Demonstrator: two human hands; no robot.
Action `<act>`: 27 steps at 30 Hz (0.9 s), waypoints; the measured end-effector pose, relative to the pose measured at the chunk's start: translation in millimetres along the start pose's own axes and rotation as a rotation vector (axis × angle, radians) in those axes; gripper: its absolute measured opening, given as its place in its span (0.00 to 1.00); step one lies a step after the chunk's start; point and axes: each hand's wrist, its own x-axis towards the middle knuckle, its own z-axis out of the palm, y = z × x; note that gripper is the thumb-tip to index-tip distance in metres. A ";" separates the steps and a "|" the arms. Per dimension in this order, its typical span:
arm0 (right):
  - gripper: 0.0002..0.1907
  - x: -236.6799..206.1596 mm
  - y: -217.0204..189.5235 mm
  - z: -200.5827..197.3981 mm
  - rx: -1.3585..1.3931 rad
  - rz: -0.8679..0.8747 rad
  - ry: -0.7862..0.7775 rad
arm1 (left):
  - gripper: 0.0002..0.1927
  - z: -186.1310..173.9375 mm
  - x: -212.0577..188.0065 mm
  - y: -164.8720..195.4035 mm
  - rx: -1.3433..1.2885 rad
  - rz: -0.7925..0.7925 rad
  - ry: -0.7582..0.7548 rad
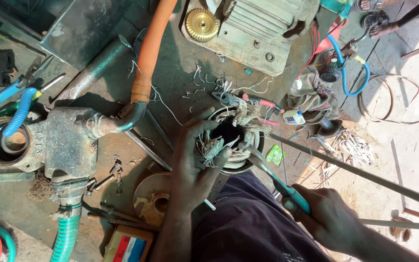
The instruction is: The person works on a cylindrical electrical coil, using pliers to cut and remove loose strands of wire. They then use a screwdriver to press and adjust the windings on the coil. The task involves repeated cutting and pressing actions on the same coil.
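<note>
My left hand grips the rim of a round motor stator, its fingers pressed on the grey wire windings. My right hand holds blue-handled pliers whose jaws reach into the windings at the stator's right side. The stator rests against my dark trousers.
A water pump with a green hose and an orange hose lies at left. Blue pliers, red pliers, loose bolts, a motor housing with a brass gear, a small carton and long metal bars surround me.
</note>
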 end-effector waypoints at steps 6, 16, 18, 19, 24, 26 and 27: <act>0.16 -13.1 20.9 -18.8 0.067 -0.103 -0.261 | 0.24 0.4 -2.8 5.1 0.028 0.033 -0.015; 0.21 -21.3 63.8 20.8 0.070 0.118 -0.122 | 0.24 -1.0 -2.7 5.6 -0.024 -0.013 -0.007; 0.20 -17.0 55.4 22.3 0.069 0.164 -0.149 | 0.24 -2.2 -1.6 4.6 0.019 0.008 -0.006; 0.20 -12.9 49.6 23.6 0.078 0.127 -0.121 | 0.24 -2.6 -1.2 4.4 0.032 0.009 -0.005; 0.21 12.8 25.8 33.1 0.045 -0.113 0.124 | 0.22 -1.5 -1.2 4.7 0.013 0.043 -0.021; 0.25 11.6 24.8 32.8 -0.050 -0.007 0.087 | 0.23 -1.3 -1.6 5.5 -0.019 0.008 -0.028; 0.27 8.7 25.9 31.8 -0.102 0.037 0.066 | 0.23 -1.2 -1.6 5.8 -0.029 -0.010 -0.020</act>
